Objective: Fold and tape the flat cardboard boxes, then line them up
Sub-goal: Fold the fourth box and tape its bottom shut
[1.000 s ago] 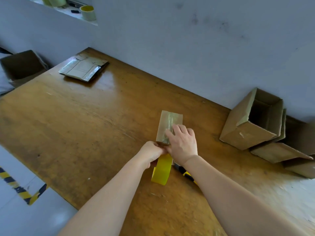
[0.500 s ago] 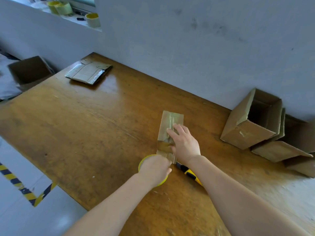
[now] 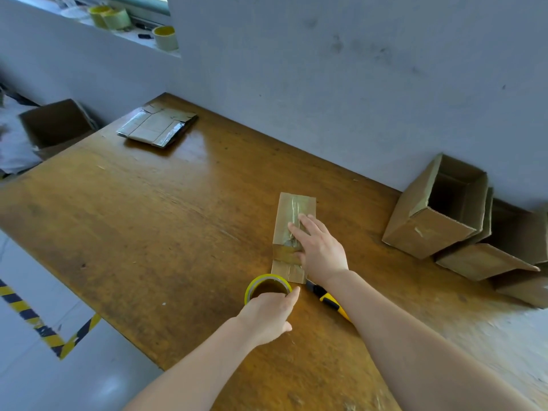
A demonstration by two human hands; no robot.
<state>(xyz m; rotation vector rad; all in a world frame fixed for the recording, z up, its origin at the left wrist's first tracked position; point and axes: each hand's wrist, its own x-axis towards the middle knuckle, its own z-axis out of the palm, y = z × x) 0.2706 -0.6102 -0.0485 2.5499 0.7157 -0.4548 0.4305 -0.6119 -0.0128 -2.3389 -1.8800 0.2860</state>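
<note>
A small folded cardboard box [image 3: 293, 209] lies on the wooden table [image 3: 148, 221], with old tape along its length and a fresh band of tape across its near end. My right hand [image 3: 318, 250] rests flat on it, fingers spread. Just in front of the box a yellow tape roll [image 3: 268, 287] lies flat, and my left hand [image 3: 267, 315] grips its near rim. A stack of flat cardboard boxes [image 3: 158, 129] sits at the table's far left corner. Several folded open boxes [image 3: 439, 215] lean against the wall at right.
A yellow and black utility knife [image 3: 329, 301] lies under my right forearm. An open carton [image 3: 56, 126] stands on the floor left of the table. More tape rolls [image 3: 164, 37] sit on the window ledge. Striped hazard tape [image 3: 44, 330] marks the floor.
My left hand has carried the tape roll from upright at the box's near end down flat onto the table. A band of tape now crosses the box. My right hand stayed on the box.
</note>
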